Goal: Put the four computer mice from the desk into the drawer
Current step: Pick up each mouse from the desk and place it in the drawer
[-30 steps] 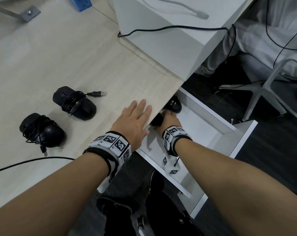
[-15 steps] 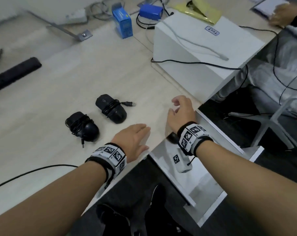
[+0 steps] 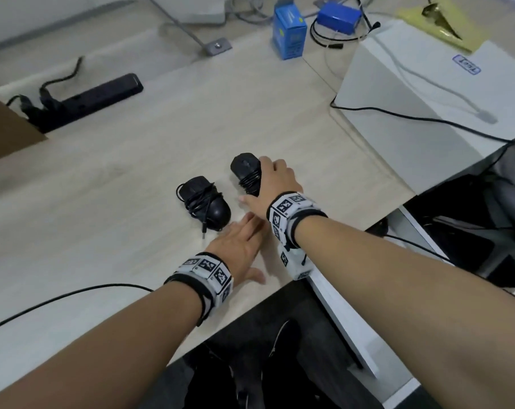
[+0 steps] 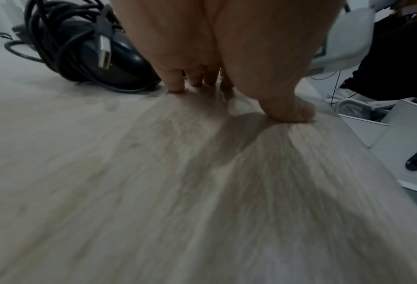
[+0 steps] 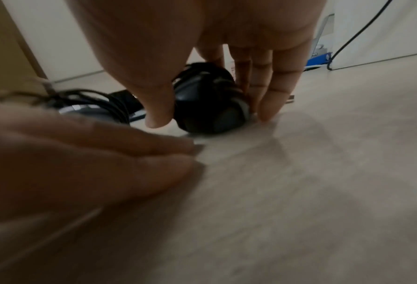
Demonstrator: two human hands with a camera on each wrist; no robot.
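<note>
Two black mice with their cables wrapped round them lie on the light wooden desk (image 3: pixel 132 178). My right hand (image 3: pixel 269 178) is over the right-hand mouse (image 3: pixel 244 168), thumb on one side and fingers on the other; in the right wrist view it grips that mouse (image 5: pixel 210 107), which still rests on the desk. The other mouse (image 3: pixel 204 203) lies just left of it, untouched. My left hand (image 3: pixel 238 246) rests flat on the desk with its fingertips (image 4: pixel 178 86) beside this mouse (image 4: pixel 93 57). Part of the open white drawer (image 3: pixel 338 305) shows at the right, with a dark shape (image 3: pixel 378 228) in it under the desk edge.
A white box (image 3: pixel 421 113) with cables over it stands at the right rear. A black power strip (image 3: pixel 94 98), a cardboard box (image 3: pixel 5 125) and two blue boxes (image 3: pixel 290 33) sit further back. A black cable (image 3: pixel 73 293) crosses the near left desk.
My right hand came up out of the drawer, crossed left over the desk edge and closed on the right-hand mouse. The left hand stayed flat on the desk.
</note>
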